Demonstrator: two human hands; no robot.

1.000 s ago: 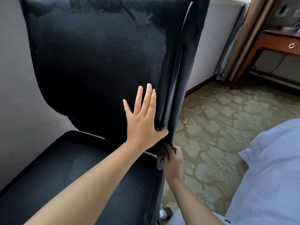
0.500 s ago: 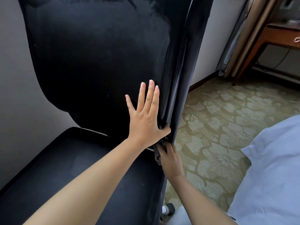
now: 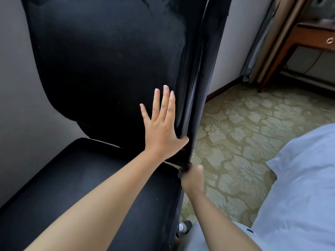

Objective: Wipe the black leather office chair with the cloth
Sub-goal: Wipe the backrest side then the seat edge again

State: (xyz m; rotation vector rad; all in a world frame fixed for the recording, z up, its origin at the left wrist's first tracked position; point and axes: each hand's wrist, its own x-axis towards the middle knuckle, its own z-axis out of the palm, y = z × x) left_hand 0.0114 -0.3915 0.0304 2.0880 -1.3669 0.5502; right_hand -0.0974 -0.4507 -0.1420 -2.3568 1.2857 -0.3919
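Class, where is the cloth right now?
The dark cloth is bunched in the right hand, low at the right edge of the black leather office chair.

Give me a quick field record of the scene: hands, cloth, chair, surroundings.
left hand: flat on the chair backrest, fingers straight, thumb hooked at its right edge
right hand: blurred, low at the chair's right edge by the seat joint, curled round a dark wad
cloth: dark, bunched in the right hand; only a small part shows
chair: black, backrest upright, seat in front
floor: patterned carpet
right: pale bedding
far right: wooden desk
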